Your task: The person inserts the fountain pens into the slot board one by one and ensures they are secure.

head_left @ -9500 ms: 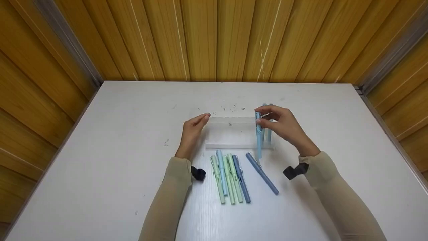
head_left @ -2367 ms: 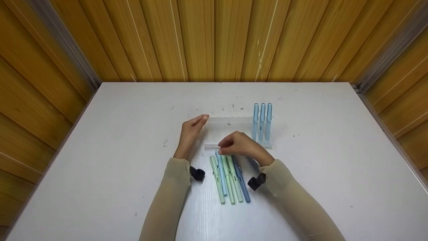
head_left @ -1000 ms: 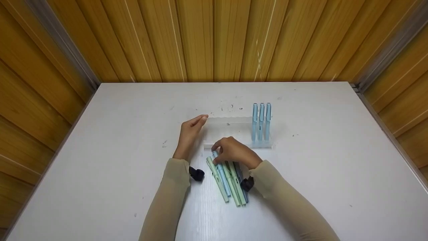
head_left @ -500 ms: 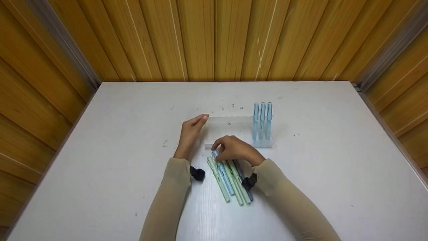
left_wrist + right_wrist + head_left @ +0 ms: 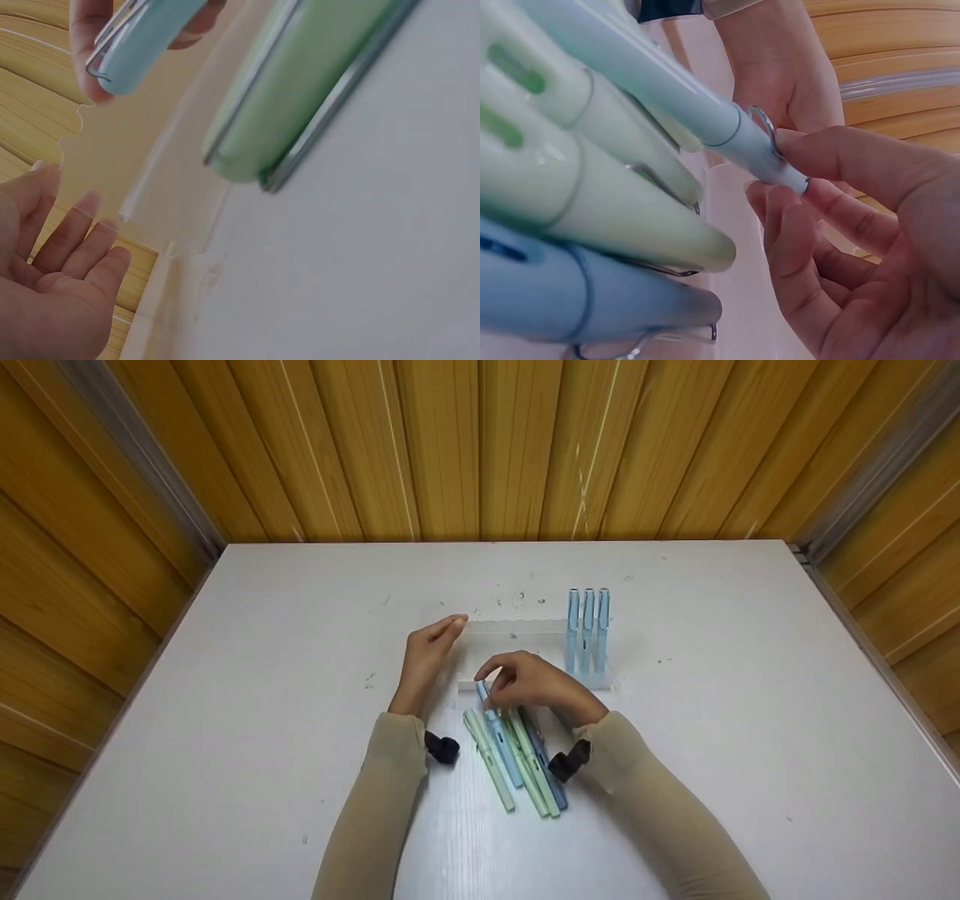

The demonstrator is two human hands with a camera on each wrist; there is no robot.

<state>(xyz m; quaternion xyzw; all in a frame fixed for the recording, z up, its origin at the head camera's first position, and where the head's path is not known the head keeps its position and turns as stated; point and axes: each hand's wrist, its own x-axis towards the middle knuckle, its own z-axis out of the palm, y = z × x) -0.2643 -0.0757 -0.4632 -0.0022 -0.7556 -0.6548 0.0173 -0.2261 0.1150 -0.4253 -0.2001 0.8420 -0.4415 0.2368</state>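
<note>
Right hand [image 5: 534, 680]: pinches one slim, glossy light-blue pen [image 5: 501, 736] by its capped end, between slim pale-green pens [image 5: 492, 770] (probably best lifted clear of them). Left hand [image 5: 429, 656]: pinches a clear plastic rack's [image 5: 517, 628] corner.

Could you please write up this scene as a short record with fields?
Left hand: holds the clear stand by its left edge
Right hand: pinches a light blue pen by its cap end
Pens in stand: three light blue pens, upright, at the right end
Pens in front of stand: three green pens and one dark blue pen, lying on the table
Surface: white table
Background: wood-look wall
</note>
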